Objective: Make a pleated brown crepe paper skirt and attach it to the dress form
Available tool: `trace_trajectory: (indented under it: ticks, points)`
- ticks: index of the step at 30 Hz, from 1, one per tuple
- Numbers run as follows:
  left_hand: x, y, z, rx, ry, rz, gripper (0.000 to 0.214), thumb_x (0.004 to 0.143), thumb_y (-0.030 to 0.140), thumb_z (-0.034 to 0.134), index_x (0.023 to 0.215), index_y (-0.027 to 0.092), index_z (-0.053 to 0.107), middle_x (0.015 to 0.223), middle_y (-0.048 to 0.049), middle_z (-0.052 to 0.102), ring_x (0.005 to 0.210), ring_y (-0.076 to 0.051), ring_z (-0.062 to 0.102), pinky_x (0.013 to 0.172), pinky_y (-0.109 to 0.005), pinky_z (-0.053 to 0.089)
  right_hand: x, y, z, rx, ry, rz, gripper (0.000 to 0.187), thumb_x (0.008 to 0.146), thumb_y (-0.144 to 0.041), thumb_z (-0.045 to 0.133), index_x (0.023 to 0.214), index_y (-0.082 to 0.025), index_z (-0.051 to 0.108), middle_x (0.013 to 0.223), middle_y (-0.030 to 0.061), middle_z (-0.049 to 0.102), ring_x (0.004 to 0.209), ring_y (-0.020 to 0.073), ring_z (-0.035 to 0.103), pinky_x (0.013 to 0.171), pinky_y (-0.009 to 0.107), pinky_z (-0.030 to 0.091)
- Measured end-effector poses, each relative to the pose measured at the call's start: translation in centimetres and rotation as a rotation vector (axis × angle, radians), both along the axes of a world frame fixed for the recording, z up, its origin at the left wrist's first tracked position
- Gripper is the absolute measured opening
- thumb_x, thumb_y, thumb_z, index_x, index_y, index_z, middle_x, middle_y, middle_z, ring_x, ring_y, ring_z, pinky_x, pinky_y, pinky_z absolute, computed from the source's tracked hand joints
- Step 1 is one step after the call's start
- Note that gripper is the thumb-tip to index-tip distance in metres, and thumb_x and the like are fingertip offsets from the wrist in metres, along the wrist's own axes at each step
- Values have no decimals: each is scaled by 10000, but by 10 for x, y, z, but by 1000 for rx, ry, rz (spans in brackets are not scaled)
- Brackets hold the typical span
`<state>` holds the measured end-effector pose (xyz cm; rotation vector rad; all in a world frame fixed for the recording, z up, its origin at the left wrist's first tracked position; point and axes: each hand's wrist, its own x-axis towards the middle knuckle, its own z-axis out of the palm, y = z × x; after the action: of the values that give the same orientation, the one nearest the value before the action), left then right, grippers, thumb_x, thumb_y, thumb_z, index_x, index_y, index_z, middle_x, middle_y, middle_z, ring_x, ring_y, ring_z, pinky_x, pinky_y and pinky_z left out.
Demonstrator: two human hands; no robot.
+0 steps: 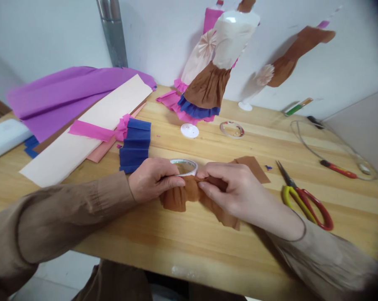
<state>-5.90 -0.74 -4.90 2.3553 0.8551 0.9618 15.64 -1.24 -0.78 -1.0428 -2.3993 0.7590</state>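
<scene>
A strip of brown crepe paper (175, 199) is gathered into folds between my hands near the table's front edge. My left hand (156, 177) pinches its left end between thumb and forefinger. With the fingertips of my right hand (229, 188) I grip the same strip along its top edge, and its tail hangs below that hand. Just behind the pleats, a roll of white tape (189, 163) stands close to both hands; whether they touch it I cannot tell. A flat brown piece (254, 167) lies beyond my right hand.
Scissors (297, 196) lie right, near a red-handled tool with a cord (338, 169). A small mannequin (236, 37) in ruffled paper skirts stands behind, beside a clear tape ring (232, 129). Purple paper (79, 92), a cream strip (91, 125) and blue paper (135, 144) lie left.
</scene>
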Motion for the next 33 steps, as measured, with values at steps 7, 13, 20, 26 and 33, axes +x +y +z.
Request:
trace_trajectory:
  ticks: [7, 13, 20, 26, 33]
  points:
    - [0, 0, 0, -4, 1, 20, 561, 954, 516, 364, 646, 118, 612, 565, -6, 554, 554, -88, 495, 540, -192, 370, 2, -2, 2, 70, 34, -20, 85, 838, -150, 562, 778, -170, 619, 609, -22, 600, 521, 84, 515, 509, 206, 386]
    - [0, -1, -1, 25, 8, -14, 573, 961, 509, 351, 618, 123, 598, 548, -8, 540, 547, -93, 479, 548, -208, 367, 0, -6, -3, -58, 80, 24, 104, 855, -204, 568, 779, -167, 629, 665, 3, 643, 573, 102, 555, 515, 211, 415]
    - [1, -1, 0, 128, 17, -28, 536, 971, 468, 355, 630, 133, 597, 552, -10, 552, 549, -101, 490, 586, -225, 381, -5, -9, -6, -143, 194, 47, 113, 844, -181, 566, 774, -172, 655, 706, 9, 670, 613, 106, 592, 540, 198, 458]
    - [2, -1, -1, 152, -9, -40, 509, 967, 451, 385, 617, 137, 578, 541, -1, 533, 533, -98, 480, 564, -223, 366, -7, -8, -6, -177, 272, 53, 116, 817, -140, 572, 809, -171, 684, 724, 10, 701, 631, 106, 626, 552, 187, 491]
    - [2, -1, 0, 158, -6, -54, 511, 968, 446, 384, 615, 136, 586, 545, -10, 552, 538, -102, 492, 572, -227, 378, -6, -8, -8, -205, 259, 58, 128, 823, -154, 571, 823, -164, 698, 722, 19, 705, 607, 105, 619, 528, 192, 483]
